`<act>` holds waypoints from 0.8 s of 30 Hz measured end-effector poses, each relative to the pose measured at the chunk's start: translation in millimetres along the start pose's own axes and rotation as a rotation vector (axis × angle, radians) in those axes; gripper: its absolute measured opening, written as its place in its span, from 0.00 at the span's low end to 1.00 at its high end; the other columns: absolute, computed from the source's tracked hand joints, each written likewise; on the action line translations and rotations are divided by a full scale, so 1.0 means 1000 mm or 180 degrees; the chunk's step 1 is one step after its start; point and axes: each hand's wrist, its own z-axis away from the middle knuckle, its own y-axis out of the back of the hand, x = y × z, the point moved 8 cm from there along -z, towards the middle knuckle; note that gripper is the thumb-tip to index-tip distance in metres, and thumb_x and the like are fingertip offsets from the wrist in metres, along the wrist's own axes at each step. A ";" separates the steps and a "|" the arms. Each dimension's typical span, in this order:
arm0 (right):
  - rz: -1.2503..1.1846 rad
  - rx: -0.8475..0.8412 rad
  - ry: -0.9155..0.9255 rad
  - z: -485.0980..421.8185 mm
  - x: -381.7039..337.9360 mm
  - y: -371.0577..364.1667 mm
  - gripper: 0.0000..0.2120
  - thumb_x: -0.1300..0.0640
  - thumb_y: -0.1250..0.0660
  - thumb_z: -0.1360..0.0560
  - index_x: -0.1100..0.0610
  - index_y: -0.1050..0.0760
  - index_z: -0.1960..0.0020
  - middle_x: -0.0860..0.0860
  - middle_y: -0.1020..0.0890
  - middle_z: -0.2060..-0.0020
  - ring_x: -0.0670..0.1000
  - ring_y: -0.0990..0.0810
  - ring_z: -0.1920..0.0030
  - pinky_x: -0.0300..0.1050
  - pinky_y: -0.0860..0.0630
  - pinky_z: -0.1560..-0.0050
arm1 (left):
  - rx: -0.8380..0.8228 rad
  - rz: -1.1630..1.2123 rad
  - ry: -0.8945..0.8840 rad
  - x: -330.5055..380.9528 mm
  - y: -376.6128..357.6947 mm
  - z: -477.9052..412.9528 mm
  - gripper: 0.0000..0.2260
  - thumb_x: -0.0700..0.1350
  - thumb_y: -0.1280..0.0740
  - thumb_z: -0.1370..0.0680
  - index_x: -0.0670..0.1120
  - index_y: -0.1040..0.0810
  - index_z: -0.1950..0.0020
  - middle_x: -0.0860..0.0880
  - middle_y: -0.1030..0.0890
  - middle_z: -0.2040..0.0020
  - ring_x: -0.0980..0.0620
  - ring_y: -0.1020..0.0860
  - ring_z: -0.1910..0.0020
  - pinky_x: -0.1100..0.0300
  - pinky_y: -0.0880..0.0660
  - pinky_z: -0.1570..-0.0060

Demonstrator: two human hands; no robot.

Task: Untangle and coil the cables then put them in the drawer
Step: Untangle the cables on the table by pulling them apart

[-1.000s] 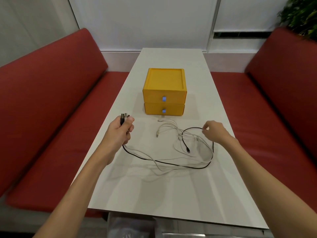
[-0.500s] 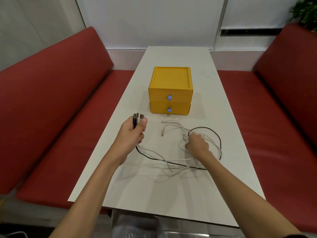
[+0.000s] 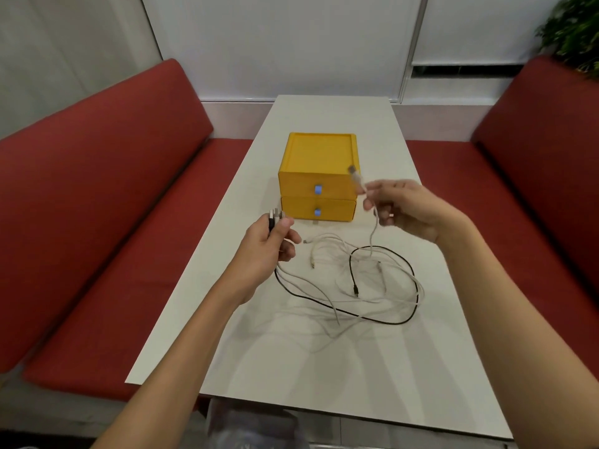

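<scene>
A tangle of white cables [image 3: 337, 251] and one black cable [image 3: 382, 319] lies on the white table [image 3: 291, 367]. My left hand [image 3: 269, 251] is closed around several plug ends that stick up above my thumb, their cables trailing down to the tangle. My right hand [image 3: 402, 209] pinches a white cable just below its plug, lifted above the table in front of the drawer box. The yellow box [image 3: 319, 163] stands behind the tangle with two drawers, both shut, each with a blue pull tab.
Red bench seats [image 3: 97, 222] run along both sides of the table. A white wall panel is behind the table's far end. A green plant [image 3: 573, 27] is at the top right corner. The table's near edge runs just below my forearms.
My right hand went from the tangle's right side into its middle, took a white cable end and lifted it up to the right. My left hand kept holding its plugs.
</scene>
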 end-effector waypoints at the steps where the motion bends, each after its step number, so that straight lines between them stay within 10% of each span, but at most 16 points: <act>1: -0.0146 0.0115 0.0146 0.002 -0.010 0.004 0.09 0.64 0.38 0.22 0.60 0.20 0.48 0.52 0.20 0.65 0.45 0.31 0.73 0.36 0.32 0.72 | -0.0044 0.0062 -0.0014 0.001 -0.003 0.000 0.07 0.46 0.43 0.17 0.46 0.27 0.48 0.50 0.20 0.60 0.59 0.23 0.68 0.66 0.24 0.63; 12: 0.0438 0.0038 0.0513 0.028 -0.007 -0.052 0.08 0.61 0.35 0.22 0.64 0.21 0.48 0.51 0.18 0.65 0.47 0.29 0.72 0.37 0.33 0.71 | -0.0073 0.0797 -0.0166 0.008 -0.022 -0.009 0.10 0.44 0.44 0.17 0.43 0.25 0.47 0.45 0.17 0.48 0.50 0.17 0.47 0.60 0.21 0.47; 24: 0.0693 0.0508 0.0777 0.031 0.000 -0.078 0.07 0.59 0.33 0.24 0.56 0.20 0.60 0.54 0.17 0.68 0.49 0.27 0.72 0.41 0.31 0.71 | -0.0029 0.0497 -0.0338 0.011 -0.039 -0.012 0.09 0.47 0.41 0.18 0.49 0.21 0.45 0.50 0.17 0.54 0.54 0.21 0.58 0.55 0.23 0.48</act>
